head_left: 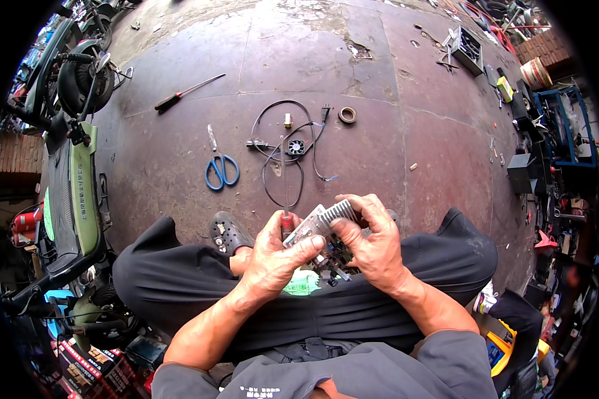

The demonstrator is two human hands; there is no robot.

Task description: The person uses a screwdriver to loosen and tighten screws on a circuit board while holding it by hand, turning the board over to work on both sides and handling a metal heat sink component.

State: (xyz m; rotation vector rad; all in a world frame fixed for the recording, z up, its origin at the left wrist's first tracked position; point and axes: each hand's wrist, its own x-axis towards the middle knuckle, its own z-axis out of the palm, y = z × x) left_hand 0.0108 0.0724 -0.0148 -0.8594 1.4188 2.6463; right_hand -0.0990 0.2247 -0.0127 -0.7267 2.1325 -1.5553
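Note:
Between my knees I hold a metal circuit assembly (316,233) with a finned heatsink (336,211) and dark components underneath. My left hand (276,263) is closed on its left side, thumb on the metal plate, along with a red-handled screwdriver (287,221) whose long shaft points away from me. My right hand (373,246) grips the assembly by the heatsink end, fingers curled over it. On the floor beyond are black cables with a plug (325,114), a small fan (296,147), blue-handled scissors (223,171) and a tape roll (347,115).
A second screwdriver (170,101) lies at the upper left. A green scooter (80,193) and a black wheel (83,83) line the left side. Metal boxes (466,52), a blue rack (572,126) and assorted parts crowd the right. My shoe (226,233) shows beside my left hand.

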